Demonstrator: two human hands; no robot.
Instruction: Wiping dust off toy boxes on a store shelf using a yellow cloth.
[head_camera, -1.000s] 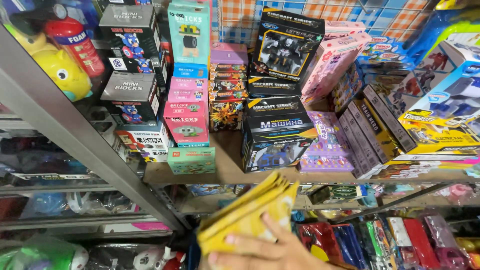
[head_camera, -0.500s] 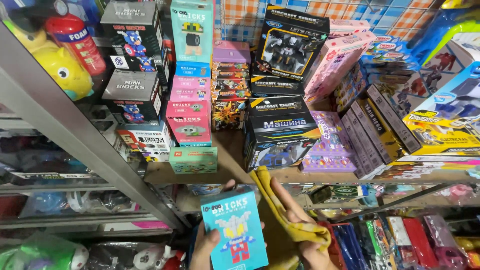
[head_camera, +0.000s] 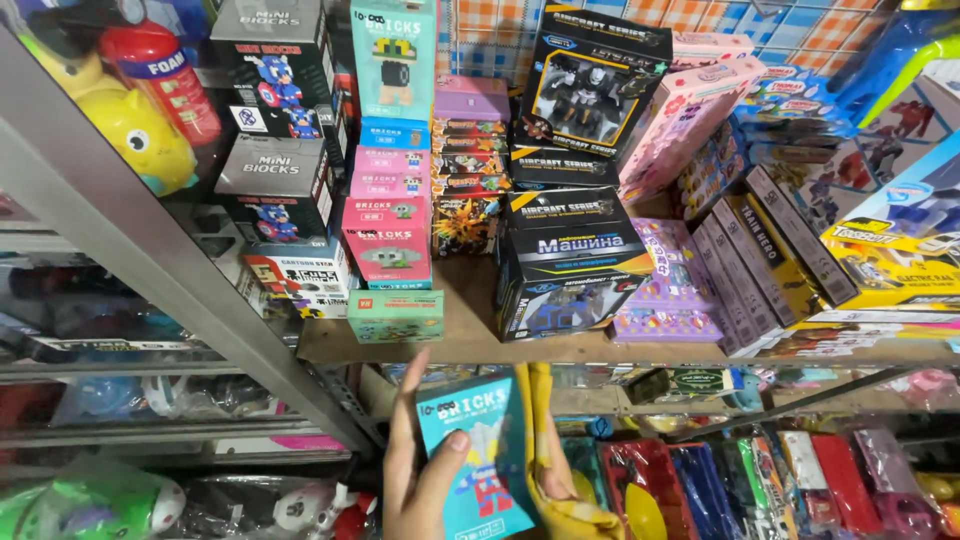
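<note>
Bright, even light falls from above on the brown wooden shelf (head_camera: 470, 335); below its front edge things sit dimmer. Glossy boxes glare faintly, corners bend, and the lower left seems slightly blurred.

Held low before the wooden shelf (head_camera: 470, 335): a small bricks box (head_camera: 478, 455), gripped between left hand (head_camera: 418, 480) and right hand (head_camera: 556, 478), cloth (head_camera: 545, 440) draped just right of it. On the shelf above, stacked bricks boxes (head_camera: 388, 215) at left, aircraft toy boxes (head_camera: 570, 255) at centre, upright flat boxes (head_camera: 755, 260) to the right.
</note>
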